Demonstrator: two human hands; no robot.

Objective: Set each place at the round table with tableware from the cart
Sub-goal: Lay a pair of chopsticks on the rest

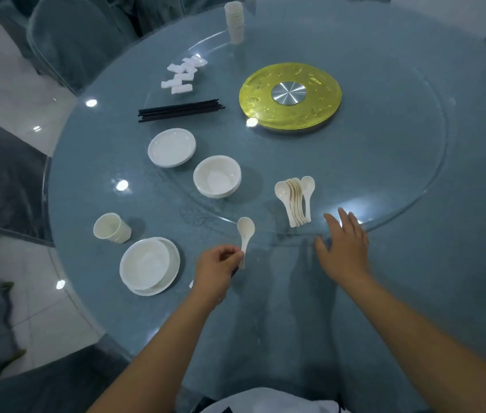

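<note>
My left hand [216, 271] pinches the handle of a white spoon [245, 231], its bowl pointing away from me, just above the round glass table [414, 263]. To its left a white bowl on a plate [149, 266] sits with a white cup [112, 227] behind it. My right hand [344, 245] hovers open with spread fingers near the edge of the glass turntable [399, 174]. A fanned pile of several white spoons [296, 201] lies just beyond it.
On the turntable lie a stack of bowls [217, 176], a stack of plates [172, 147], black chopsticks [180, 110], white chopstick rests [184, 73], a tall stack of cups [234, 22] and a yellow hub [290, 96]. Covered chairs [69, 37] ring the left side.
</note>
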